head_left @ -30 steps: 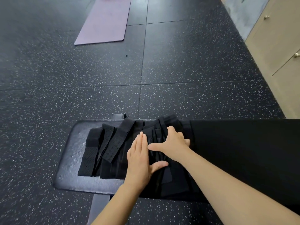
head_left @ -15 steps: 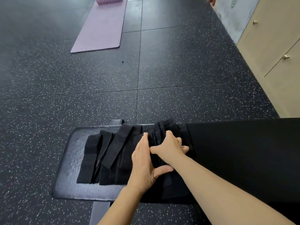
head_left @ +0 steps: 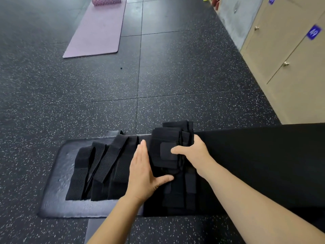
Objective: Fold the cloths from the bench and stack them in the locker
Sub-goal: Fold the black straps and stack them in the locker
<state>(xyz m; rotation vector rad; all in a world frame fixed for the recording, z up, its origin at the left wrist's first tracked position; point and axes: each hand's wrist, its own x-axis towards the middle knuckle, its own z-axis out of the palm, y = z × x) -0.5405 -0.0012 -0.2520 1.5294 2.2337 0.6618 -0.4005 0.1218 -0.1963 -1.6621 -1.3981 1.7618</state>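
Several black cloths lie on a black padded bench (head_left: 52, 196). A folded black stack (head_left: 167, 138) sits mid-bench, its far end lifted off the surface. My right hand (head_left: 191, 152) grips the stack's right edge, thumb on top and fingers curled underneath. Flat against the stack's left side is my left hand (head_left: 142, 173), fingers straight and thumb spread toward the right. Perforated black cloths (head_left: 103, 166) lie overlapped to the left of that hand. A wide black cloth (head_left: 260, 164) covers the bench's right part.
Beige lockers (head_left: 290, 55) with small knobs and blue number tags stand along the right wall, doors closed. A purple mat (head_left: 98, 29) with a pink roller (head_left: 105, 0) lies on the speckled black floor beyond the bench.
My right hand has moved right and taken hold of the folded stack's edge, raising its far end. My left hand turned flat against the stack's left side. The camera tilted up.
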